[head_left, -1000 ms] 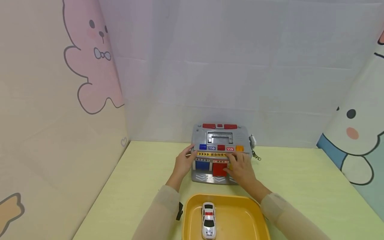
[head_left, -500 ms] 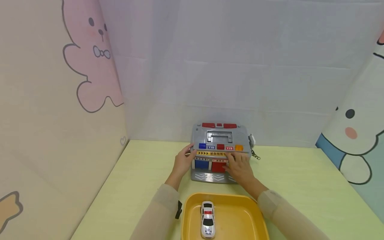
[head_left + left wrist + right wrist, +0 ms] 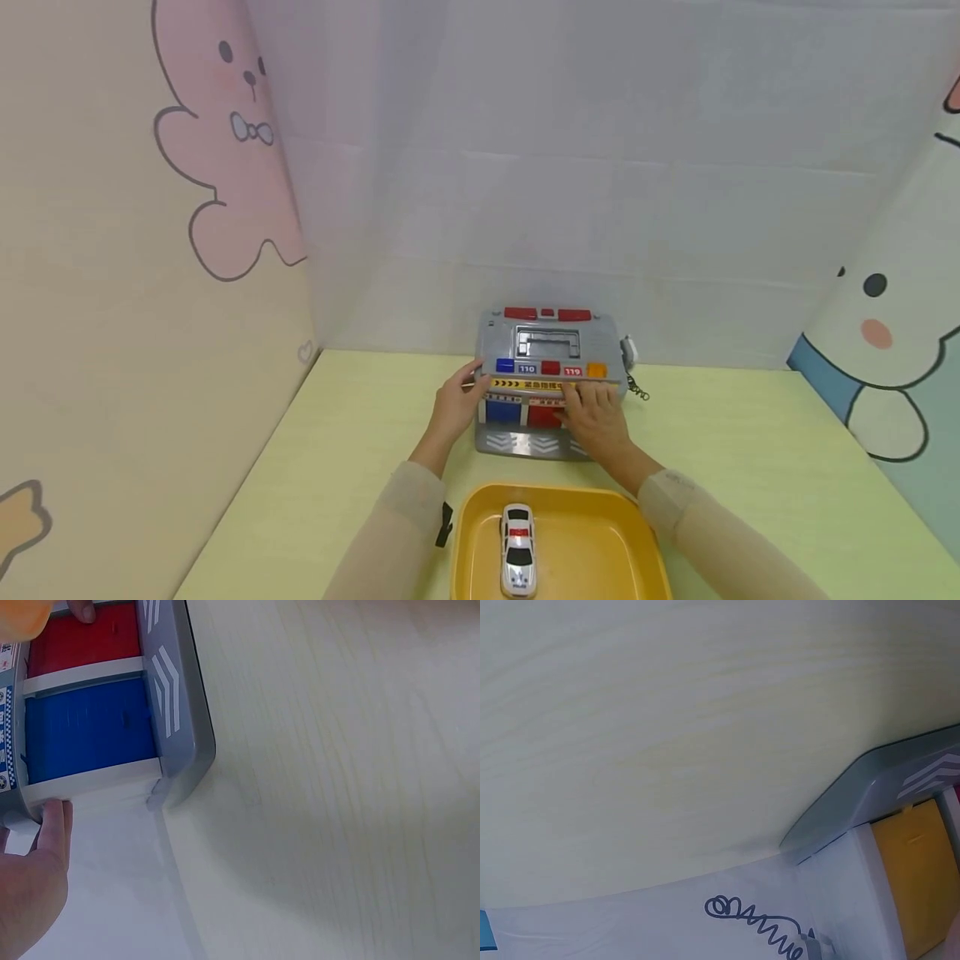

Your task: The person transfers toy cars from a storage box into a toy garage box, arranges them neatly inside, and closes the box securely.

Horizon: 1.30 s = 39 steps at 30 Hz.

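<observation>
A grey toy police-and-fire station [image 3: 491, 337] stands against the back wall, with coloured buttons on its sloping top. Its front has a blue door [image 3: 90, 727], a red door [image 3: 86, 641] and a yellow door [image 3: 919, 877]. My left hand [image 3: 455, 408] steadies the left side, its extended fingers touching the wall beside the blue door. The right hand [image 3: 596, 421] lies over the front right, fingers on the yellow strip and thumb on the red door. That hand covers the yellow door in the head view.
A yellow tray [image 3: 592, 554] sits nearer me, with a white toy police car [image 3: 518, 550] inside. A coiled cord [image 3: 761, 922] hangs from the white toy handset [image 3: 629, 350] at the station's right side. Cloth walls surround the table [image 3: 337, 433].
The red door hung out lower over the ramp a second ago; its lower edge has since moved up and in under my right thumb. The left hand has hardly moved.
</observation>
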Available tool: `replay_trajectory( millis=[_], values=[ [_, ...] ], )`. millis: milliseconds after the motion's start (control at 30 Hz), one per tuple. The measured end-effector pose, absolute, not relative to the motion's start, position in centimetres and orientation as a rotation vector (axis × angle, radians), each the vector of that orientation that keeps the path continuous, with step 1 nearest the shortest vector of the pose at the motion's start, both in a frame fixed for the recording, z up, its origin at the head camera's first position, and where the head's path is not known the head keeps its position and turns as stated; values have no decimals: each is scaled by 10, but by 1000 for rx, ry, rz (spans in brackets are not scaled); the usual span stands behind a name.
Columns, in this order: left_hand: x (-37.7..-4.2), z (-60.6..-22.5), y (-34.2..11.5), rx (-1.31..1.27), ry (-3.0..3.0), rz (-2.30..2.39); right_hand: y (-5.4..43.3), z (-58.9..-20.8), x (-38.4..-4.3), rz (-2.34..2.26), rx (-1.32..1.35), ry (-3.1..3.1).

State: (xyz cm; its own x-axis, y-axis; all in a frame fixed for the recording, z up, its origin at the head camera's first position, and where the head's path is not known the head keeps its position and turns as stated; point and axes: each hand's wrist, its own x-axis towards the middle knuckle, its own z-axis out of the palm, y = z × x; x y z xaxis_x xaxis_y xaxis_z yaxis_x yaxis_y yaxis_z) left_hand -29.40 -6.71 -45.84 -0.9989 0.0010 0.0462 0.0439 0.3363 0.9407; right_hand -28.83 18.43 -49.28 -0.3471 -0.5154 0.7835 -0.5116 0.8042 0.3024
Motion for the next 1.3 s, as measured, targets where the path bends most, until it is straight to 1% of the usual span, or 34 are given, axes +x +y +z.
replay_trajectory(
  millis=[433, 733, 1067, 1300],
  values=[
    [-296, -455, -66, -43, -2537, -1803, 184, -495, -295, -8, 746, -1927],
    [-295, -456, -68, -66, -2539, -1785, 191, -478, -279, -37, 790, -2149],
    [-296, -457, -70, -78, -2554, -1771, 197, -466, -276, 141, 870, -2187],
    [-297, -457, -69, -78, -2550, -1778, 199, -462, -270, 237, 822, -2203]
  ],
)
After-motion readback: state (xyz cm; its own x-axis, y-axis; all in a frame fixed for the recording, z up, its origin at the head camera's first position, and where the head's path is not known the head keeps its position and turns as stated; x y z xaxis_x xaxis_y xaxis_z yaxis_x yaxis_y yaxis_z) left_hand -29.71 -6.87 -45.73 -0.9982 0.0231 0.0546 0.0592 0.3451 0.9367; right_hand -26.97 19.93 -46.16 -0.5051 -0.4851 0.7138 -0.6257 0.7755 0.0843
